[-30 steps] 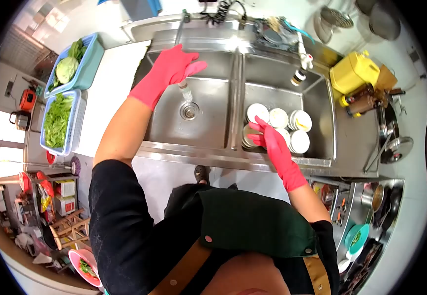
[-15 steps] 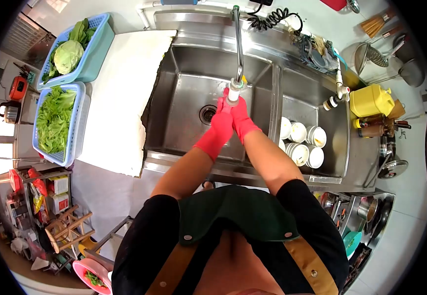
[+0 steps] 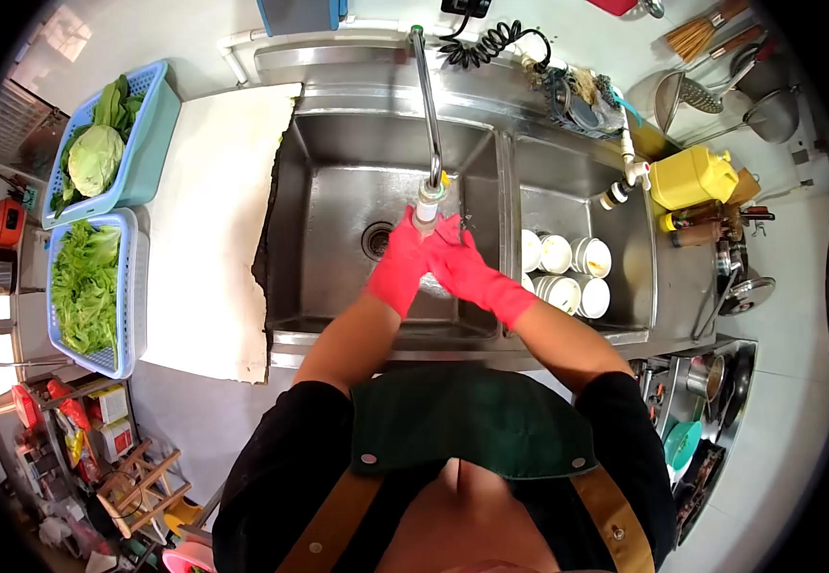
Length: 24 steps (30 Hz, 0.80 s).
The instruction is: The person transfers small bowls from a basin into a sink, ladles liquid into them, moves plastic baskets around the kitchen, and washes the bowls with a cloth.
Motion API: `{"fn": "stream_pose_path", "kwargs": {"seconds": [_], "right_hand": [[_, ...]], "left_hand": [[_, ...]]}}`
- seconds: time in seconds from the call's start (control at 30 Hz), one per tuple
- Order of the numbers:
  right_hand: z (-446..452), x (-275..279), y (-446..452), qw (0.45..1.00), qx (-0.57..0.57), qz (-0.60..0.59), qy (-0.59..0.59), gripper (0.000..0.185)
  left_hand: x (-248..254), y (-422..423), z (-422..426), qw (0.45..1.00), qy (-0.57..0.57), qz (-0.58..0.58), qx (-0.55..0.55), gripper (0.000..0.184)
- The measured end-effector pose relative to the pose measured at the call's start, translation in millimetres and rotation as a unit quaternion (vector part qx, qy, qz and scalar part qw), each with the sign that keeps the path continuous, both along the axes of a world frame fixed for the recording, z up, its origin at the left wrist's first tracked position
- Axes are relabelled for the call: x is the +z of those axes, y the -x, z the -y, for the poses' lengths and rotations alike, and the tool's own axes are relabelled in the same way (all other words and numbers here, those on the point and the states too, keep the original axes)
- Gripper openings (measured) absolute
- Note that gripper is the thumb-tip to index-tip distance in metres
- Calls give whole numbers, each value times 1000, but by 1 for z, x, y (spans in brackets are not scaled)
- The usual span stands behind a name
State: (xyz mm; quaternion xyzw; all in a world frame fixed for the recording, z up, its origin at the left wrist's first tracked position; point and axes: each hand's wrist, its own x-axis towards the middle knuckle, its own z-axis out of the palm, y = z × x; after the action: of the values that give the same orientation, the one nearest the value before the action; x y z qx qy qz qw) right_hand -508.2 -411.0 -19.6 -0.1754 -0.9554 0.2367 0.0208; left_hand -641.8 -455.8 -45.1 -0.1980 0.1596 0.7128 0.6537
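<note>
Left hand: pink-gloved, pressed against the other, grip unclear
Right hand: pink-gloved too, grip unclear
Faucet nozzle: just by both hands, over left basin
White bowls: stacked in right basin

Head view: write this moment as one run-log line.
left hand: pink-gloved, at faucet | right hand: pink-gloved, beside left hand | stacked white dishes: in right basin | leafy greens: in blue basket

Hands under faucet, dishes in right basin
</note>
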Motion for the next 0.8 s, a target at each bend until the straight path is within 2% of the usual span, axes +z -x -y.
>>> {"fn": "stream_pose_path", "kwargs": {"seconds": [0.07,0.1,0.17,0.2,0.23,0.27,0.3,0.37,0.5,0.57,0.6,0.63,0.67,0.7,0.73,0.77,0.8], "right_hand": [[0,58,-24,995,44,8,-89,39],[-3,77,-30,990,45,18,-129,39],[-27,90,-24,978,-44,70,-192,40],[-42,96,-12,981,-72,-57,-168,39],[-55,105,4,968,-98,-184,-142,39],[-61,130,25,953,-70,-259,-144,40],[-59,163,45,931,-42,-332,-146,40],[-41,205,65,923,57,-294,-242,39],[-70,216,46,949,112,-114,-271,37],[-102,217,29,949,137,-21,-284,39],[-131,214,8,942,155,-56,-292,43],[-166,206,-16,937,146,-81,-308,40],[-206,188,-34,971,88,-119,-187,39],[-217,197,-54,946,69,-102,-301,36],[-226,207,-74,907,46,-83,-409,33],[-228,204,-91,943,27,-161,-289,32],[-229,195,-102,958,7,-236,-163,32]], "left_hand": [[18,3,10,991,37,-130,22,25],[5,6,8,991,51,-126,11,24],[-34,11,-4,989,81,-119,-18,24],[-32,9,-10,987,131,-98,-3,19],[-48,9,-12,973,123,-193,-33,11],[-79,11,-10,949,113,-286,-62,8],[-88,10,-10,927,125,-346,-74,12],[-80,8,-3,901,209,-370,-85,23],[-67,7,20,859,341,-368,-102,49],[-62,5,32,885,354,-295,-62,62],[-55,-3,39,919,322,-227,-7,69],[-48,-9,52,910,329,-252,-29,74],[-42,-16,65,899,337,-276,-51,82],[-40,-15,78,826,378,-391,-146,82],[-39,-16,81,756,415,-468,-195,80],[-42,-20,82,674,446,-537,-242,77],[-54,-27,84,738,426,-495,-169,76]]}}
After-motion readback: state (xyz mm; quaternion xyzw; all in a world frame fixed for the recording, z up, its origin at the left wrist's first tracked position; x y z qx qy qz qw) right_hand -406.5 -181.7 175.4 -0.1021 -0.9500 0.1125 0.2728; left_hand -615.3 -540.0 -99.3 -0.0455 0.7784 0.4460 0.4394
